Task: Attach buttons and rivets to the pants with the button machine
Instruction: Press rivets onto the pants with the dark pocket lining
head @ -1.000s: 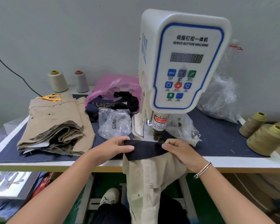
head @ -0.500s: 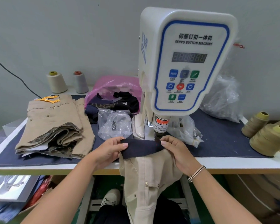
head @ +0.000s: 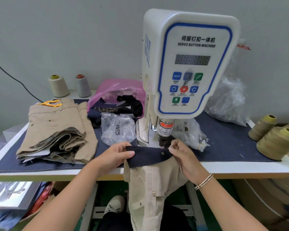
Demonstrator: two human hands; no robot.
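Now both hands, left [head: 113,155] and right [head: 184,155], pinch the dark waistband [head: 147,156] edge below the machine head [head: 190,64]

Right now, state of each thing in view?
left hand: pinching the waistband's left end
right hand: pinching its right end
dark waistband: stretched flat below the machine head, one button set
button machine: display shows digits
folded pants: stacked at left
khaki pants: hanging off the table edge
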